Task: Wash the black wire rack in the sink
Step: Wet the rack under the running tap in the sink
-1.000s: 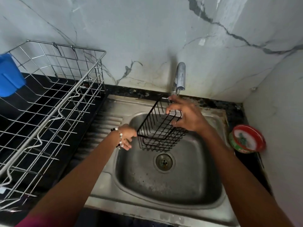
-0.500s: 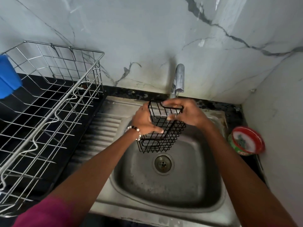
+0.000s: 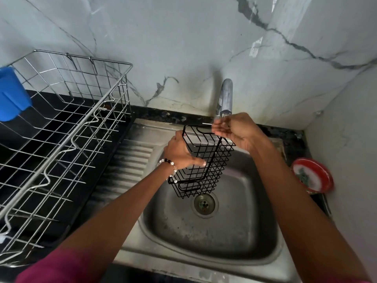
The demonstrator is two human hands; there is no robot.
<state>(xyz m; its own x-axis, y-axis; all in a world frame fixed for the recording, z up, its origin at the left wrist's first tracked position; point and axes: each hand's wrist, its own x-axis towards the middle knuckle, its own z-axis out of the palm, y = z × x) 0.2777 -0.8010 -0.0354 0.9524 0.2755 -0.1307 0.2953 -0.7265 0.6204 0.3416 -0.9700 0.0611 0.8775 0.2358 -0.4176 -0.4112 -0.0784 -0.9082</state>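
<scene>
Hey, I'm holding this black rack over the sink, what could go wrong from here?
1. The black wire rack hangs above the sink, held by the left hand and the right hand; wet wire may slip and drop.
2. It sits close under the tap, so it might knock it.

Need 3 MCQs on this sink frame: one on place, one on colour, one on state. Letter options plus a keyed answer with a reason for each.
1. Where is the black wire rack?
A. lying in the steel dish rack
B. held above the sink basin
C. flat on the drainboard

2. What colour is the cup hung on the steel dish rack?
A. blue
B. red
C. green

3. How is the left hand engaged?
A. resting on the counter
B. turning the faucet
C. gripping the rack's side

Answers:
1 B: the rack hangs over the basin near the drain, below the faucet.
2 A: the cup at the far left is blue.
3 C: the thumb crosses the wires, while the right hand holds the top rim.
</scene>
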